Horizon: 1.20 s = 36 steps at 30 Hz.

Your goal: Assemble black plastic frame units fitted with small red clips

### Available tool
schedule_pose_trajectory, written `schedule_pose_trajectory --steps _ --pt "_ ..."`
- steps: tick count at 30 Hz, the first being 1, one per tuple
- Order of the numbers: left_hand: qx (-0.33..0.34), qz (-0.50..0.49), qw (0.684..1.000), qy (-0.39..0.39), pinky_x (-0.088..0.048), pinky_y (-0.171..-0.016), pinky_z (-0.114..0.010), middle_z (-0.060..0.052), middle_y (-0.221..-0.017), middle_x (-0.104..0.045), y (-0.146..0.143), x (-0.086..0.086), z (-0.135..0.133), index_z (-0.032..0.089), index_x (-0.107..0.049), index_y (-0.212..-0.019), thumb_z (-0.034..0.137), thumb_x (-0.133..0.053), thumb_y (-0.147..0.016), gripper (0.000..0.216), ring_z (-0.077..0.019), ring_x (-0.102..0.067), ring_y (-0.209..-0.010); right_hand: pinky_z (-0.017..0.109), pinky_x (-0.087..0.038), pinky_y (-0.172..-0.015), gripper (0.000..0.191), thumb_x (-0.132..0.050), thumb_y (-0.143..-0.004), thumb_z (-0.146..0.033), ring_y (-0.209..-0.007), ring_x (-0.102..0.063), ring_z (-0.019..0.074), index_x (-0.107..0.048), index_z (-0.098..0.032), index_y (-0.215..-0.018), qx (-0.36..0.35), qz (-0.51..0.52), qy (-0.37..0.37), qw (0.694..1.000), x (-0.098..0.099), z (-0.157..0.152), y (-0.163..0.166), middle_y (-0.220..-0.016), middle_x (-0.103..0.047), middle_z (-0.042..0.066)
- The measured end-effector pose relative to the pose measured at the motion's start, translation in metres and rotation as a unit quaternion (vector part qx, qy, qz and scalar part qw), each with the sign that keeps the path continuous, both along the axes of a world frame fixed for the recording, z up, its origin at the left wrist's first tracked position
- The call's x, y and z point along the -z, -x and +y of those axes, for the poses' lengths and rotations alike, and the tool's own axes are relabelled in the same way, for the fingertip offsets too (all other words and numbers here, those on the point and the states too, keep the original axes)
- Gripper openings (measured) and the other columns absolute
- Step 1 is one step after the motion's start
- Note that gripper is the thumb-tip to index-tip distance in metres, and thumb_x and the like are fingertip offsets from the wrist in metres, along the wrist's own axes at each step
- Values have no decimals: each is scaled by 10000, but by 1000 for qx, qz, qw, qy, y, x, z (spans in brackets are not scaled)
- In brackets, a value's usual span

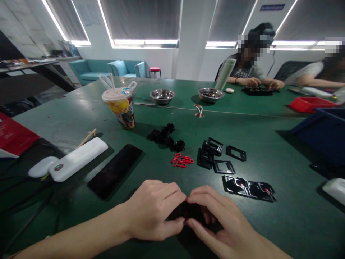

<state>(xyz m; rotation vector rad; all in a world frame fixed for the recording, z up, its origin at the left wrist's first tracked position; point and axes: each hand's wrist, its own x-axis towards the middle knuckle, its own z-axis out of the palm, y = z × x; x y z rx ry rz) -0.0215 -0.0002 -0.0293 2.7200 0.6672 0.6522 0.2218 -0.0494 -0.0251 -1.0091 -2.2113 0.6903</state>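
My left hand [155, 208] and my right hand [215, 219] meet at the near edge of the green table [81, 118], fingers curled round a small black plastic part [188, 212] held between them. Most of that part is hidden by the fingers. Just beyond lie several small red clips [182, 160], a heap of black round parts [165, 136], a stack of black square frames [212, 153] and a row of assembled black frames with red inside [249, 187].
A black phone [115, 170] and a white power bank [78, 158] lie at the left, with a lidded drink cup [120, 107] behind them. Two steel bowls [162, 95] stand further back. A blue bin [323, 133] is at the right. Two people work across the table.
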Motion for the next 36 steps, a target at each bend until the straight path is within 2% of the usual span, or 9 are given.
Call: schedule_pose_trajectory --steps 4,10,13,18,21,26,30,36 --pt "-2 -3 1000 2 -448 -655 -338 -8 -945 -720 0 0 1 189 -649 -1063 301 -617 -965 152 -191 -683 -803 212 -506 -572 247 -628 -1011 -177 -691 -603 98 -599 -227 -1252 -4 12 20 1000 0 2 0 -1139 -682 60" --pt "-2 7 1000 7 -469 -655 -346 -10 -966 -721 0 1 2 194 -646 -1077 324 -632 -983 161 -204 -700 -815 201 -511 -592 272 -613 -1005 -139 -731 -608 98 -586 -231 -1260 -11 20 26 999 -2 4 1 -1167 -683 56" --pt "-1 30 999 14 -493 -661 -348 -17 -993 -718 1 -2 2 198 -640 -1092 420 -677 -988 248 -219 -715 -835 205 -508 -595 270 -608 -998 -126 -768 -620 112 -585 -231 -1246 -9 15 28 999 -1 3 0 -1171 -684 62" --pt "-20 99 995 18 -523 -671 -352 -35 -1040 -708 3 -11 3 206 -624 -1147 569 -743 -940 435 -248 -722 -854 219 -498 -578 267 -615 -990 -130 -713 -596 107 -588 -223 -1239 3 2 45 999 2 3 0 -1169 -687 68" --pt "-22 118 993 18 -532 -666 -358 -40 -1060 -703 5 -13 4 207 -633 -1138 542 -716 -967 385 -252 -726 -855 225 -499 -580 276 -615 -996 -148 -723 -605 111 -593 -239 -1256 11 -6 45 999 0 3 1 -1173 -682 59" --pt "-14 114 993 -3 -517 -617 -368 -33 -1014 -699 7 -11 6 195 -659 -1073 409 -718 -943 258 -249 -714 -794 264 -547 -684 350 -687 -998 -252 -893 -677 169 -601 -258 -1336 42 -10 26 999 -4 7 -1 -1113 -659 51" --pt "-18 77 997 -22 -495 -590 -358 -28 -976 -695 6 -7 7 188 -666 -1057 394 -705 -934 243 -238 -705 -763 272 -497 -637 419 -776 -963 -349 -803 -669 166 -614 -236 -1333 44 -32 -3 998 -3 9 -3 -983 -653 21" --pt "-5 44 999 -21 -489 -587 -348 -25 -955 -688 4 -6 5 180 -664 -1057 367 -690 -929 228 -224 -696 -755 281 -438 -615 280 -728 -996 -303 -747 -665 163 -627 -208 -1239 11 -81 -15 997 -3 7 -3 -905 -672 2"
